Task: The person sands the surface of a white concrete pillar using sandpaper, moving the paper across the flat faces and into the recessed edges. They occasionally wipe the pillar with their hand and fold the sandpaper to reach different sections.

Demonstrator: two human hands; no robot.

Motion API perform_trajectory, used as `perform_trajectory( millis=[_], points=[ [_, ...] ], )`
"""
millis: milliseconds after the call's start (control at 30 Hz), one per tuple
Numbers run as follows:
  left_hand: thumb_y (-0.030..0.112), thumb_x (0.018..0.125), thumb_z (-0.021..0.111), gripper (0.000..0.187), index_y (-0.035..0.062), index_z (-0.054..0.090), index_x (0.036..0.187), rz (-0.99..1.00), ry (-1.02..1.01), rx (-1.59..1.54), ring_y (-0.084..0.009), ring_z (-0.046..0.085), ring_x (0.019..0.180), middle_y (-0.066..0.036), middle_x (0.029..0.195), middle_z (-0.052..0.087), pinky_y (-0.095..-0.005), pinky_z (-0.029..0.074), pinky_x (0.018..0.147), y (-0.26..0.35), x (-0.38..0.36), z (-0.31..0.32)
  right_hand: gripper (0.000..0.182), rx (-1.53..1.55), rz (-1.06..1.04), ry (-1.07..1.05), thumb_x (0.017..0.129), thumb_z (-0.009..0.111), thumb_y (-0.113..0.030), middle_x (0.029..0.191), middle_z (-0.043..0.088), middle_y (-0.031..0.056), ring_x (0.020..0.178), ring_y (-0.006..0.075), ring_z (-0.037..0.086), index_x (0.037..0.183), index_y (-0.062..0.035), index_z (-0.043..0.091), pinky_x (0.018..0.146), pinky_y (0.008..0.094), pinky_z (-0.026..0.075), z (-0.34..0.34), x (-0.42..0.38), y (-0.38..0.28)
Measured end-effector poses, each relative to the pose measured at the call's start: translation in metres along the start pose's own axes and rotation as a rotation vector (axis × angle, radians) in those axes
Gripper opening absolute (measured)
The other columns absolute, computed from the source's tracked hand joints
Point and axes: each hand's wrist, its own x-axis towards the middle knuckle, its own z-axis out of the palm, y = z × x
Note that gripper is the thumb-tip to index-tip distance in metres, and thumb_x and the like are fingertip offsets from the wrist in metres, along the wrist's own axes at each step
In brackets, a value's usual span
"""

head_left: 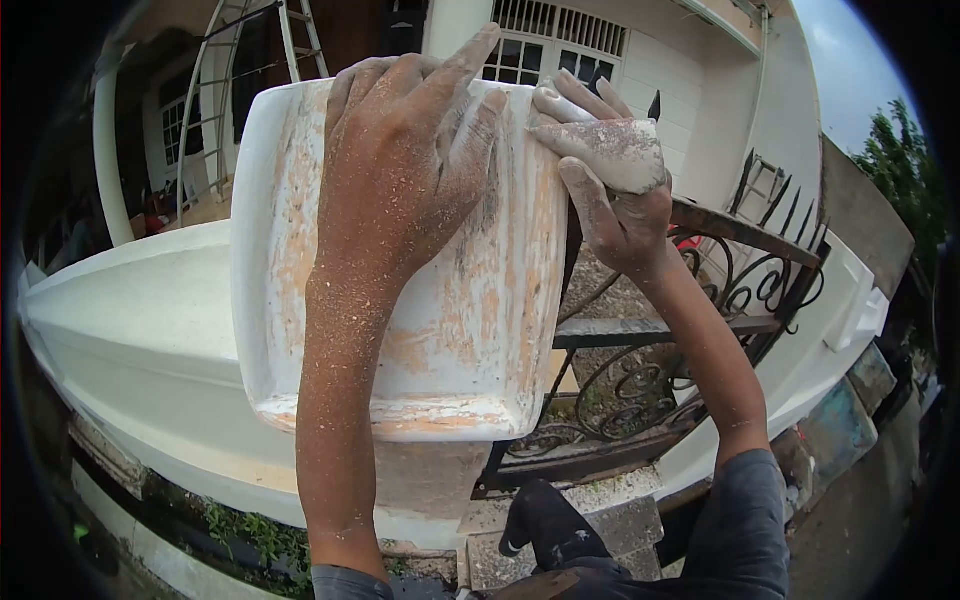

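A white panel with worn paint (pixel 440 340) and raised edges stands in the middle, bare wood-coloured streaks showing through. Across its upper part lies my left hand (pixel 405 150), dusty, fingers spread over the top edge. At the panel's upper right corner, my right hand (pixel 620 190) holds a curved, dusty piece of sandpaper (pixel 610 152) between thumb and fingers, against the right edge. White dust coats the fingers of both hands.
A black iron gate (pixel 690 325) with pointed spikes is right of the panel. White curved walls (pixel 150 320) extend on both sides. A ladder (pixel 215 110) stands behind at upper left. Plants (pixel 255 535) grow below left; paving blocks (pixel 620 525) lie near my leg.
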Motion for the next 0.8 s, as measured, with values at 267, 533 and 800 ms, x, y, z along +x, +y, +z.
perform_trajectory(
  millis=[267,533,800],
  points=[
    [0.019,0.080,0.063,0.047,0.0163,0.054,0.125,-0.002,0.017,0.082,-0.0220,0.053,0.092,-0.007,0.091,0.060,-0.0384,0.036,0.096,0.000,0.001,0.003,0.024,0.179,0.370,0.277,0.086,0.055,-0.009,0.115,0.060,0.0152,0.120,0.0241,0.048,0.108,-0.0003,0.062,0.103,0.0421,0.034,0.040,-0.084,-0.071],
    [0.022,0.081,0.062,0.032,0.0125,0.065,0.111,-0.054,-0.064,0.052,-0.0208,0.054,0.092,-0.006,0.092,0.060,-0.0401,0.033,0.098,0.001,0.006,0.001,0.020,0.358,0.624,0.493,0.083,0.057,-0.001,0.107,0.062,0.0225,0.110,0.0297,0.057,0.102,0.0042,0.064,0.094,0.0370,0.043,0.048,-0.090,-0.109],
    [0.029,0.085,0.060,0.030,0.0166,0.065,0.112,-0.079,-0.133,0.079,-0.0217,0.054,0.099,-0.006,0.099,0.061,-0.0443,0.041,0.094,0.003,0.007,-0.003,0.020,0.361,0.761,0.452,0.087,0.058,-0.006,0.097,0.066,0.0137,0.082,0.0138,0.063,0.101,0.0079,0.061,0.073,0.0283,0.048,0.040,-0.045,-0.084]
  ],
)
